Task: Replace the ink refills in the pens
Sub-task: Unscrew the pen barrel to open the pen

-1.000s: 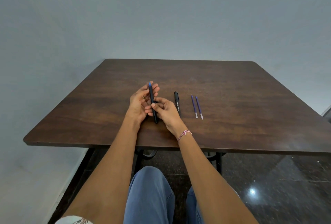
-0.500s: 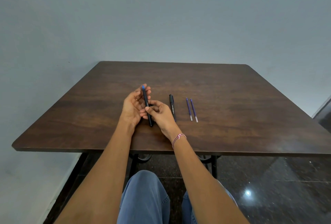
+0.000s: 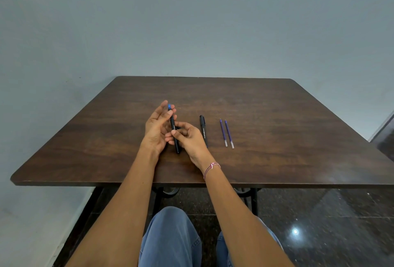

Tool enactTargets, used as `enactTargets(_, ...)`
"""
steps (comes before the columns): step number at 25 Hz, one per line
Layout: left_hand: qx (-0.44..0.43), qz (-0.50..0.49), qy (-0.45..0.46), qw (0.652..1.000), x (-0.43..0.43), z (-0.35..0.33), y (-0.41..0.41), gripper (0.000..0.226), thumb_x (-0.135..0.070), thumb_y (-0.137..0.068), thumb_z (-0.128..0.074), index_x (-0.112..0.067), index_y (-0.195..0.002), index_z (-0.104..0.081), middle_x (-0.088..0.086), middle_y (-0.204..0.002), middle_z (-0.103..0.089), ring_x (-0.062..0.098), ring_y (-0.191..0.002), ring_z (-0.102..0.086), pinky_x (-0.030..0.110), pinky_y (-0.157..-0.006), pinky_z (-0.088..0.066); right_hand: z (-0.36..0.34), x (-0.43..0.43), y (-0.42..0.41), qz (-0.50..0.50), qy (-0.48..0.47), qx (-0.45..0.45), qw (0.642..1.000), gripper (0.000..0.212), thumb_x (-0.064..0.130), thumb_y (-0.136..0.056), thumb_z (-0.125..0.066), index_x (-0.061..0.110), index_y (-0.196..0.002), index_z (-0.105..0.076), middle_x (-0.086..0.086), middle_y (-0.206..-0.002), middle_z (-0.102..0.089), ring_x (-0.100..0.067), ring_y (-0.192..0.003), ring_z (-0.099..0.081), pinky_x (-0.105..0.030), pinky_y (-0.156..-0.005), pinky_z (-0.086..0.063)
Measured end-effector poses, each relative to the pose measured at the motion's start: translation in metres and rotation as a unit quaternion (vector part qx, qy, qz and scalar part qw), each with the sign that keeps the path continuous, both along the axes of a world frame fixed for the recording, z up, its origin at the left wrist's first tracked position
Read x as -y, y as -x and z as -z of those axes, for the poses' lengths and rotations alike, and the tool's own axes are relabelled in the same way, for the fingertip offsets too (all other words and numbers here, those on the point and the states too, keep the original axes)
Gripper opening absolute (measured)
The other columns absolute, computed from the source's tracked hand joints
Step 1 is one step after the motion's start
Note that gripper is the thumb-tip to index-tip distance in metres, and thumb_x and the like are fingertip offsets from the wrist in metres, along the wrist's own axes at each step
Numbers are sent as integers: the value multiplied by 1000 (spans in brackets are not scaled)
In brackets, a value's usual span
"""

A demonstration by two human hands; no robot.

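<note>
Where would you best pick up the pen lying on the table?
Pinch the lying pen around the middle of its barrel, coming from straight above. It lies flat, running away from the person; the right hand crowds its near end, and the refills lie clear to its right.

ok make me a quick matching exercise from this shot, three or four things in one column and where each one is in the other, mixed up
Things:
1. pen with the blue end
2. black pen
3. two blue refills
4. bracelet

Places:
A. lying side by side on the table, furthest right
B. on the right wrist
C. held in both hands, left hand and right hand
D. lying on the table just right of the right hand

Pairs: 1-C, 2-D, 3-A, 4-B
</note>
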State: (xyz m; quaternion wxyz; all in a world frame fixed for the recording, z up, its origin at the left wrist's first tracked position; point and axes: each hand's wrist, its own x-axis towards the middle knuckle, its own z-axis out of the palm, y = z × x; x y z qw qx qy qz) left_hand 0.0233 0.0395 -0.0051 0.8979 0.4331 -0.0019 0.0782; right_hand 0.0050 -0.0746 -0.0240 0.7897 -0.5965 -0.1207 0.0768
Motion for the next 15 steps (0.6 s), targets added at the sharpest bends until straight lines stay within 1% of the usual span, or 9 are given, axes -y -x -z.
enactTargets(2,-1,10,15,1000,-1,2,-1,27,-3,-93,-50,-11,-115,-63,7,-113,-70,16,-104,-66,20,-68,-55,0,0,0,3,6,-1,1000,31,1,-93,-56,1,-124,-53,-6,-86,-71,-11,-74,-70,-21,-71,-58)
enactTargets(4,0,15,21,1000,-1,3,-2,28,0,-93,-46,-9,-113,-65,9,-112,-71,18,-105,-67,20,-67,-56,0,0,0,5,9,-2,1000,31,2,-93,-56,2,-124,-53,-6,-86,-71,-12,-75,-70,-22,-72,-58)
enactTargets(7,-1,0,15,1000,-2,2,0,28,1,-89,-55,-11,-111,-66,7,-104,-73,16,-95,-70,22,-66,-58,-1,0,1,4,8,1,1000,30,2,-93,-57,2,-123,-53,-6,-84,-71,-12,-75,-70,-24,-74,-58)
enactTargets(8,0,-3,12,1000,-2,2,0,29,1,-87,-59,-13,-111,-67,6,-102,-74,14,-92,-70,22,-63,-57,-1,0,1,4,6,2,1000,29,2,-93,-57,3,-122,-54,-5,-83,-71,-12,-74,-70,-24,-74,-58)
enactTargets(10,5,-2,1,1000,-2,-1,2,34,-4,-80,-67,-20,-110,-68,1,-98,-74,11,-79,-69,20,-50,-53,-1,1,2,2,1,5,1000,25,1,-93,-57,6,-117,-55,-5,-82,-71,-11,-73,-70,-23,-73,-58)
enactTargets(11,8,-2,-5,1000,-2,-1,3,37,-6,-77,-70,-23,-110,-68,0,-98,-73,10,-72,-67,19,-45,-50,-2,1,2,1,-1,7,1000,25,1,-92,-57,7,-116,-55,-6,-83,-71,-11,-73,-70,-22,-72,-58)
enactTargets(12,10,-4,-7,1000,-2,-1,2,39,-6,-77,-70,-23,-111,-68,0,-99,-72,10,-72,-67,20,-48,-52,-2,1,2,0,-3,8,1000,25,0,-92,-57,7,-116,-54,-6,-83,-71,-11,-72,-70,-22,-72,-58)
enactTargets(14,9,-1,-1,1000,-3,1,-1,34,-5,-86,-62,-19,-116,-64,4,-107,-71,12,-90,-69,23,-67,-57,-2,1,3,0,-1,8,1000,29,1,-92,-58,4,-120,-53,-8,-84,-70,-11,-72,-70,-22,-71,-58)
enactTargets(15,4,8,7,1000,-4,3,-2,31,-5,-90,-57,-16,-118,-63,6,-112,-71,15,-100,-68,24,-74,-56,-2,1,3,1,2,8,1000,30,1,-92,-58,3,-122,-53,-8,-85,-70,-12,-73,-70,-22,-71,-57)
